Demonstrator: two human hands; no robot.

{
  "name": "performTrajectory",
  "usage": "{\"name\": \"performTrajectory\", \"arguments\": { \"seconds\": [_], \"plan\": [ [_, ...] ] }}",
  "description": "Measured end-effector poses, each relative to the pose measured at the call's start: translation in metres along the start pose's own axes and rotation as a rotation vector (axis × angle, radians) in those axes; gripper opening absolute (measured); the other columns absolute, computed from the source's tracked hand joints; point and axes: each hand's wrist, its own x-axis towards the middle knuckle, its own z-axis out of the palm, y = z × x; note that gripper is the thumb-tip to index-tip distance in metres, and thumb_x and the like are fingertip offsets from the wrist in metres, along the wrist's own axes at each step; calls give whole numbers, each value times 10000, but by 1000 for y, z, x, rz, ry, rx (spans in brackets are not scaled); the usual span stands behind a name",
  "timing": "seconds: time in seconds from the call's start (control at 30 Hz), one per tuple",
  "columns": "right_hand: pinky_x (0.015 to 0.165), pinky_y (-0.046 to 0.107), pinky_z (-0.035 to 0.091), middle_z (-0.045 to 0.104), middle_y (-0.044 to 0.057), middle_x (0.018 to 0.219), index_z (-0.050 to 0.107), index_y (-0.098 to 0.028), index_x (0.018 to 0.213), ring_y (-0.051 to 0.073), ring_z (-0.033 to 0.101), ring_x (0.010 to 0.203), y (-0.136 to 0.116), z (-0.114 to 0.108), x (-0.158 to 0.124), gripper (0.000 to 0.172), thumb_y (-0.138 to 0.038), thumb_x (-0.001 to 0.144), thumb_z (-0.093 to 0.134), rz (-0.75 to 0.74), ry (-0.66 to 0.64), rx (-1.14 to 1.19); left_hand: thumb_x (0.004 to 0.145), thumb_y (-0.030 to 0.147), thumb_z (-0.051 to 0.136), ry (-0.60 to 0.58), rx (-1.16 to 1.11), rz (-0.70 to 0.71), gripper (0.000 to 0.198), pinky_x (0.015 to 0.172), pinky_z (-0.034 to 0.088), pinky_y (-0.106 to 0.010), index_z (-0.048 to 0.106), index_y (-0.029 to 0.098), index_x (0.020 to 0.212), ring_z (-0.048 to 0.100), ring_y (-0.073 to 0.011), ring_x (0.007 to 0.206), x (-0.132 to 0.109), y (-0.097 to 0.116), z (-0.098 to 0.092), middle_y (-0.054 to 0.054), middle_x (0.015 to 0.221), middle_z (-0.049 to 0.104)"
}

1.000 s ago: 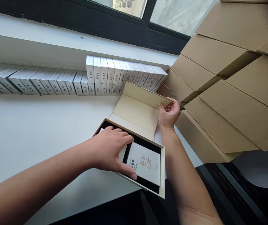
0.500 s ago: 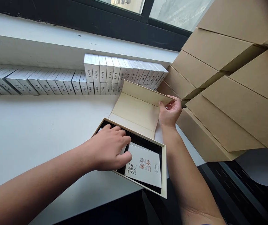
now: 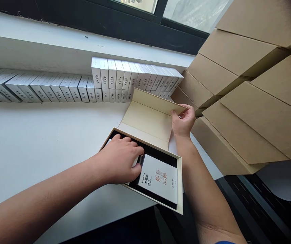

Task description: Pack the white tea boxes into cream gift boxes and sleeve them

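An open cream gift box (image 3: 180, 184) with a black lining (image 3: 164, 156) sits at the table's front edge, its flap lid (image 3: 150, 117) raised. My right hand (image 3: 184, 122) pinches the lid's right corner between thumb and fingers. A flat white tea box (image 3: 159, 179) with red and black lettering lies in the right part of the gift box. My left hand (image 3: 121, 159) reaches into the left part, fingers curled over another white tea box (image 3: 136, 160), which is mostly hidden beneath it.
Along the wall on the white table (image 3: 33, 135) stands a row of small white boxes (image 3: 61, 88), with a second layer (image 3: 135, 73) on its right part. Large tan boxes (image 3: 239, 54) are stacked at the right. A dark-framed window (image 3: 158, 13) is behind.
The white tea box on the right has shifted slightly right and lies straighter against the gift box's end. My left hand has moved slightly right. My right hand keeps its hold on the lid.
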Motion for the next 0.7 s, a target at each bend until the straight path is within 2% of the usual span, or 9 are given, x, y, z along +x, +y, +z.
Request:
{"name": "performTrajectory", "arguments": {
  "seconds": [0.2,0.27,0.33,0.4,0.57,0.7],
  "plan": [
    [780,385,544,631,47,971,515,-238,1046,204,644,870,4,0,0,363,-327,719,645,5,-19,-22,818,306,516,-22,-26,-4,145,791,395,-446,595,207,746,628,-275,893,2,-1,-1,-58,826,720],
    [786,392,544,630,45,966,511,-242,1046,208,645,877,4,1,0,356,-322,723,639,5,-28,-31,812,302,524,-25,-42,-7,148,815,402,-458,631,209,853,637,-280,910,3,-1,0,-65,860,728],
    [792,397,543,629,46,963,512,-242,1039,210,645,874,3,1,0,352,-321,720,638,6,-29,-32,809,278,526,-25,-63,7,247,853,405,-468,644,214,1016,645,-280,939,3,0,0,-68,911,732],
    [799,402,542,629,48,959,518,-238,1028,211,645,868,2,1,0,350,-324,712,642,6,-23,-18,803,236,523,-39,-86,38,298,872,405,-461,645,235,1075,646,-269,951,3,0,0,-56,921,728],
    [814,406,547,637,51,959,520,-242,1019,214,649,881,-2,0,-1,345,-309,703,642,11,-15,-4,781,204,535,-92,-121,84,187,859,408,-431,646,239,927,626,-252,937,1,2,-3,-41,880,705],
    [819,406,551,641,49,967,521,-248,1020,212,648,892,-3,0,-2,325,-292,718,631,17,-30,-29,754,203,533,-69,-30,27,150,830,414,-464,580,201,896,597,-278,898,-2,8,-1,-74,870,681]
  ]
}}
